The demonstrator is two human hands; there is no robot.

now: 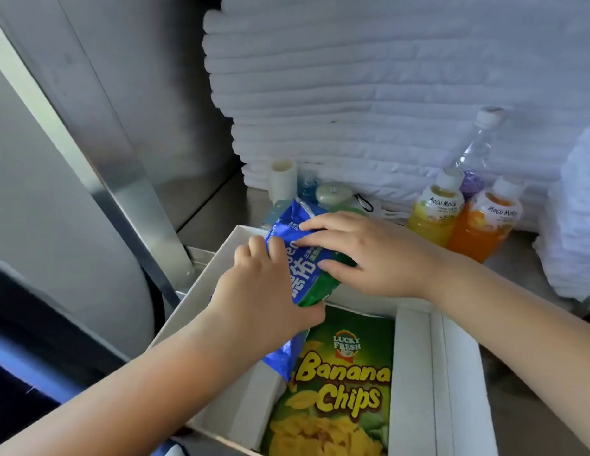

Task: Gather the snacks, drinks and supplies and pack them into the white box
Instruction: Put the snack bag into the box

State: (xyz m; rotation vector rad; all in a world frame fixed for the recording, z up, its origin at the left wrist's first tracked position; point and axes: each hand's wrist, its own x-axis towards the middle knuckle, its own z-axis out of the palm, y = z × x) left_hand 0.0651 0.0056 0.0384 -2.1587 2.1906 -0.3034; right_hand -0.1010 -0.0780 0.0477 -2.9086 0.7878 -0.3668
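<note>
1. White cardboard box (412, 373) sits open on the steel tabletop (214, 225). A green-and-yellow banana chips bag (346, 390) already lies flat inside it.
2. Both hands are on a crinkly blue-and-green snack packet (307, 268), held over the box's far left corner. The left hand (260, 297) grips its left side with fingers curled over the edge. The right hand (362, 255) lies across its top, fingers nearly straight.
3. To seat it well, I would lower the packet on its side into the gap left of the chips bag. Light pressure should be enough so the contents don't get crushed.
4. That gap looks narrow. The far wall and the inner flap could catch the packet's crimped ends.
5. A yellow juice bottle (432, 218), an orange juice bottle (481, 232) and a clear water bottle (478, 149) stand just beyond the box on the right, against stacked white towels (369, 77). A reach there has little room behind.
6. A slanted metal post (122, 179) crowds the left side.
</note>
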